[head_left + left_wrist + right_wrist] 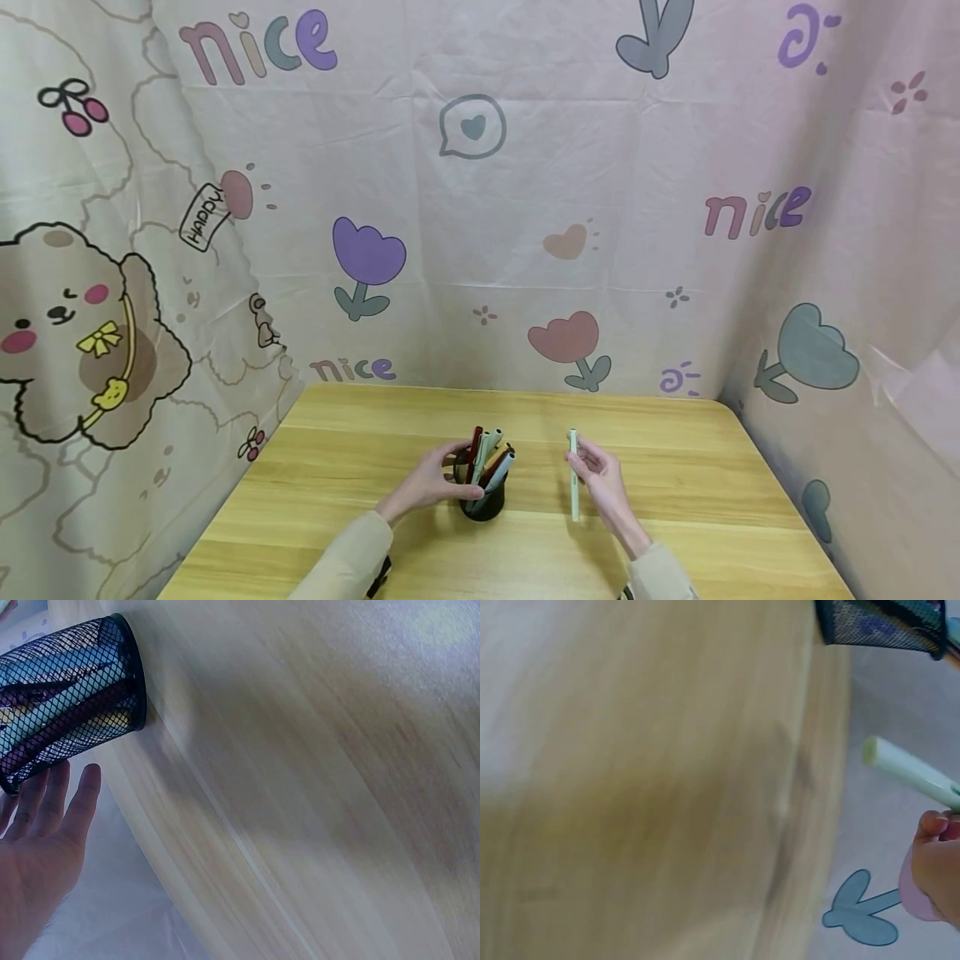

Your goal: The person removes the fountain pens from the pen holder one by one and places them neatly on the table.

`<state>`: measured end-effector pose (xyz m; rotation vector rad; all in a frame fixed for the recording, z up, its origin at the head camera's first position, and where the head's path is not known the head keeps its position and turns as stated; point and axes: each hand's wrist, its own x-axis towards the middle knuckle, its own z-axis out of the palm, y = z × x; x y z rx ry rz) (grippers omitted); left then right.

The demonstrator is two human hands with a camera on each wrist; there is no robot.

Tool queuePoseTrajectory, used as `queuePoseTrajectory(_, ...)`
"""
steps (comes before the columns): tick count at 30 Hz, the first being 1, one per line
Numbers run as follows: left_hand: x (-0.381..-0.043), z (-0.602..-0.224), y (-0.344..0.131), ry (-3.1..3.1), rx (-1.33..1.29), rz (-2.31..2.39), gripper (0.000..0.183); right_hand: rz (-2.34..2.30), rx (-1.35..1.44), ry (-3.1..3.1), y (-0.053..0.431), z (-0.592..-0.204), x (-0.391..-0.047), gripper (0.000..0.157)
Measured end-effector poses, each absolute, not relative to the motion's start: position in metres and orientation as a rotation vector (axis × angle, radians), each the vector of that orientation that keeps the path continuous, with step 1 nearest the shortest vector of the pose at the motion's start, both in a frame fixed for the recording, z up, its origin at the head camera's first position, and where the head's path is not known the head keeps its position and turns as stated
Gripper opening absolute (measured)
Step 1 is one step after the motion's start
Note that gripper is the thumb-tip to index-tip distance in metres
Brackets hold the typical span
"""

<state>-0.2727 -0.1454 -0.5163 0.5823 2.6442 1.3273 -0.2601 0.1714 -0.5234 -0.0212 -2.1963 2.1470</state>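
In the head view my left hand (431, 479) holds a black mesh pen holder (483, 507), thumb across its front and fingers round the far left side. Several pens stand in it, among them a dark red pen (474, 450), a pale green pen (479, 458) and a light blue pen (501, 470). The left wrist view shows the holder's mesh side (75, 694) with the left fingers (52, 802) right at it. To the right, my right hand (602, 475) pinches a separate pale green pen (574, 492), upright over the table.
The wooden table (337, 467) carries the pen holder near its middle. Its back edge meets a hanging cloth (465, 333) printed with flowers and words; more cloth hangs at both sides. A dark band (380, 577) shows at the left sleeve.
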Motion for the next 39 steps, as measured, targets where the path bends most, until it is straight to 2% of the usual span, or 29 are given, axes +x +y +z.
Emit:
queuePoseTrajectory(9, -0.271, -0.516, -0.145, 2.639, 0.552, 1.312, 0.095, 2.108, -0.020, -2.283, 0.179, -0.544, -0.262, 0.052)
queuePoseTrajectory(16, -0.273, -0.518, -0.146, 2.647, 0.561, 1.313, 0.096, 2.142, -0.024, -2.318, 0.183, -0.553, -0.262, 0.060)
queuePoseTrajectory(23, -0.273, -0.519, -0.146, 2.642, 0.564, 1.327, 0.096, 2.159, 0.084, -2.404, 0.186, -0.560, -0.262, 0.069)
queuePoseTrajectory(32, -0.273, -0.519, -0.146, 2.644, 0.565, 1.326, 0.096, 2.135, 0.234, -2.519, 0.191, -0.562, -0.262, 0.072)
queuePoseTrajectory(39, -0.272, -0.519, -0.146, 2.640, 0.560, 1.325, 0.096, 2.119, 0.213, -2.563, 0.191, -0.565, -0.263, 0.054)
